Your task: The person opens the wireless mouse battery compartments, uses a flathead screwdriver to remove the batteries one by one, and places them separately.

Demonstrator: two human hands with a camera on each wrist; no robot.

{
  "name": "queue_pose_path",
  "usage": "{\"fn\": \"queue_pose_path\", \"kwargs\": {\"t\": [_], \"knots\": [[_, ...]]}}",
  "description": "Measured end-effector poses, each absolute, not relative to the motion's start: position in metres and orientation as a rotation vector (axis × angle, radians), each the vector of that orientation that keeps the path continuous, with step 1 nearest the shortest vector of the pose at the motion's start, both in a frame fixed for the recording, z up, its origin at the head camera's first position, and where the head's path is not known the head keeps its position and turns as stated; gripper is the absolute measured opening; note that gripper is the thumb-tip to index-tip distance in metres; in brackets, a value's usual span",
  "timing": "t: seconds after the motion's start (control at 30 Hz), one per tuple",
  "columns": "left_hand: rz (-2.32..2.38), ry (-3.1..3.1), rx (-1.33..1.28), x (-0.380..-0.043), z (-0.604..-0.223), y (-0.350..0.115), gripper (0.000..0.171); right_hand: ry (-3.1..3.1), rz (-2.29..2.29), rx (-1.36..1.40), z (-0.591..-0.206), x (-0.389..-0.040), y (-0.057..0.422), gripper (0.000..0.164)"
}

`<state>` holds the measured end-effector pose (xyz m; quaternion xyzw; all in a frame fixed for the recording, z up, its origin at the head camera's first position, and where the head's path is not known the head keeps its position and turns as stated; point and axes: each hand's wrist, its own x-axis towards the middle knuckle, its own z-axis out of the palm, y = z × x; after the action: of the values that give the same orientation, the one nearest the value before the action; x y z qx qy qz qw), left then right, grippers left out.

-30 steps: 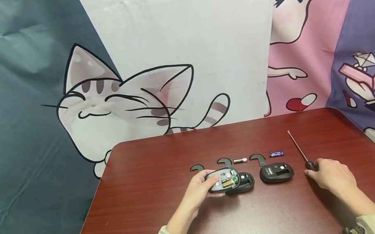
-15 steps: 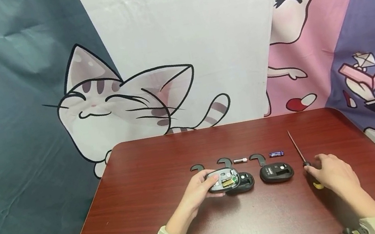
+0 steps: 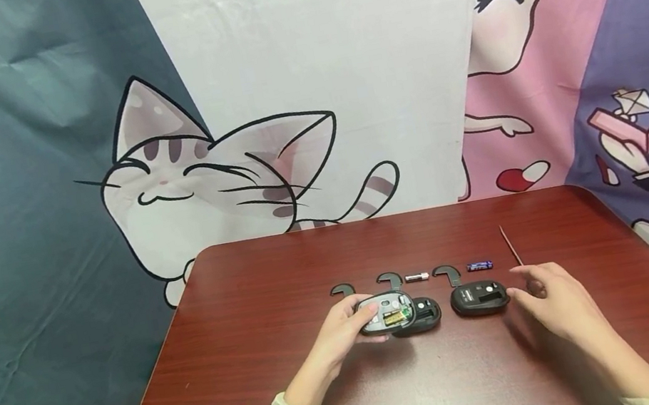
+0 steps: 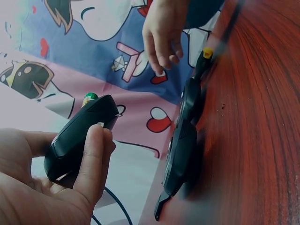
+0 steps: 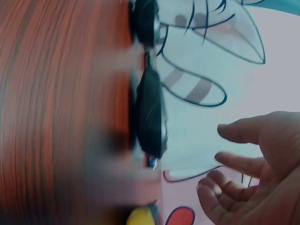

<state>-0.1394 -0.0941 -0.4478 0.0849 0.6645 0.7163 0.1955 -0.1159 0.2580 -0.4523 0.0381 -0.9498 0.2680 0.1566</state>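
Observation:
My left hand (image 3: 330, 343) holds an upturned computer mouse (image 3: 378, 321) above the table, thumb on its underside. A green and gold battery (image 3: 395, 317) shows in its uncovered bay; in the left wrist view the battery's green end (image 4: 90, 97) juts above the black shell. My right hand (image 3: 564, 305) hovers with parted fingers and nothing between them, as the right wrist view shows. It partly hides a screwdriver (image 3: 510, 246) lying on the table. Nearest its fingertips is a black mouse (image 3: 478, 298), bottom up. Another black mouse (image 3: 427, 314) lies partly behind the held one.
Three dark curved battery covers (image 3: 389, 280) lie in a row behind the mice. Between and beside them are a white battery (image 3: 417, 277) and a blue battery (image 3: 479, 266). All rest on a reddish-brown table (image 3: 253, 389) before a printed cloth backdrop (image 3: 321, 36).
My right hand has let go of the screwdriver's handle, risen and moved left toward the right-hand mouse. My left hand still holds its mouse in the same place.

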Motion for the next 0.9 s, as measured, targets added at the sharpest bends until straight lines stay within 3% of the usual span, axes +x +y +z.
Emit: {"fn": "queue_pose_path", "kwargs": {"t": [0.9], "knots": [[2.030,1.842,0.277,-0.130,-0.444,-0.087,0.039,-2.595,0.992,0.398,-0.438,-0.097,0.198,0.033]]}}
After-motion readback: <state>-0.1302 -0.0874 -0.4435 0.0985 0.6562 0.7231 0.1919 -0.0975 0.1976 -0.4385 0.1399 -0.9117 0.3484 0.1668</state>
